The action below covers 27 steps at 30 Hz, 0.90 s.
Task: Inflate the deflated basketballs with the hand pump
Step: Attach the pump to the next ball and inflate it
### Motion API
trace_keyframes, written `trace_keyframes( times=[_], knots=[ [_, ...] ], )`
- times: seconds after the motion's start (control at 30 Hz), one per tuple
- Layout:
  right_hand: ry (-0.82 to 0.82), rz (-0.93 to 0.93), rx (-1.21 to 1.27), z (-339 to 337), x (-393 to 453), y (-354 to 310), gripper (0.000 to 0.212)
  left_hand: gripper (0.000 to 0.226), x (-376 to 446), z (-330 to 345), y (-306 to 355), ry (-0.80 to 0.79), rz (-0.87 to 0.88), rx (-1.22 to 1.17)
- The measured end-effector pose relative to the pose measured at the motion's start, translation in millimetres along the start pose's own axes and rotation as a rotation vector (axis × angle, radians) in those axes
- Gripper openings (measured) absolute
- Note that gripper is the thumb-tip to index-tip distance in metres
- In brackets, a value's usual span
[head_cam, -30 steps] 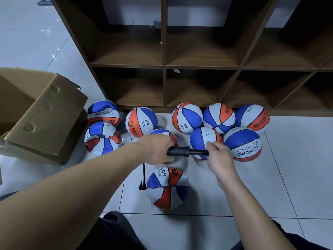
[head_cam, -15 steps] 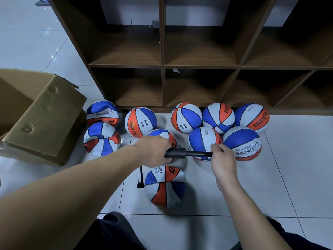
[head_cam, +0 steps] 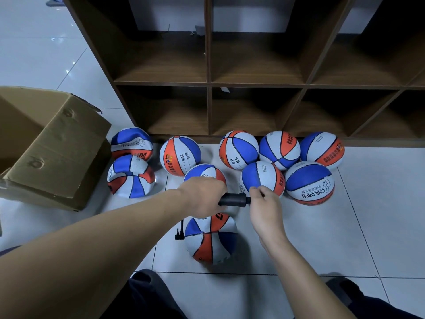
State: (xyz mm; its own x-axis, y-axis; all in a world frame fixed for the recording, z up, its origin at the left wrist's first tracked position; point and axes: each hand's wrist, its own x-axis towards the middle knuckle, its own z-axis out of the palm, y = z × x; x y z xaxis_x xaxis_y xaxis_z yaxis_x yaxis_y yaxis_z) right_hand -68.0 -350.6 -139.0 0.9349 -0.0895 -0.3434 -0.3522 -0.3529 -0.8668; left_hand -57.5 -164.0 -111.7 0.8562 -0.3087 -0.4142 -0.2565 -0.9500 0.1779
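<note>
A black hand pump (head_cam: 233, 199) lies level above the floor. My left hand (head_cam: 203, 196) grips its barrel, and my right hand (head_cam: 264, 204) grips the handle end, pushed in close to the barrel so almost no rod shows. A thin black hose (head_cam: 180, 231) hangs from the pump down to the left side of a red, white and blue basketball (head_cam: 211, 239) on the tiles just below my hands; this ball looks dented. Several more basketballs of the same colours, one being (head_cam: 309, 183), sit in rows behind.
A brown wooden cubby shelf (head_cam: 208, 84) with bare compartments stands right behind the balls. An open cardboard box (head_cam: 53, 153) sits on the floor at the left. White floor tiles (head_cam: 372, 226) spread to the right. My dark-trousered knees (head_cam: 149, 295) fill the bottom edge.
My right hand has pushed the pump handle leftward into the barrel; the rod that showed before is now nearly hidden. The left hand and the ball stayed put.
</note>
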Motion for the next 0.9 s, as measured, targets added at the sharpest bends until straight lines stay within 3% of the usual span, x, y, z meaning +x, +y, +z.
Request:
trace_keyframes(
  times=[0.67, 0.9],
  knots=[
    [-0.053, 0.03, 0.001, -5.7, 6.3, -1.1, 0.039, 0.027, 1.9, -3.1, -4.1, -0.025, 0.039, -0.099],
    [0.098, 0.125, 0.12, -51.8, 28.3, 2.5, 0.034, 0.031, -1.9, -10.3, -21.9, -0.08, -0.037, -0.095]
  ],
)
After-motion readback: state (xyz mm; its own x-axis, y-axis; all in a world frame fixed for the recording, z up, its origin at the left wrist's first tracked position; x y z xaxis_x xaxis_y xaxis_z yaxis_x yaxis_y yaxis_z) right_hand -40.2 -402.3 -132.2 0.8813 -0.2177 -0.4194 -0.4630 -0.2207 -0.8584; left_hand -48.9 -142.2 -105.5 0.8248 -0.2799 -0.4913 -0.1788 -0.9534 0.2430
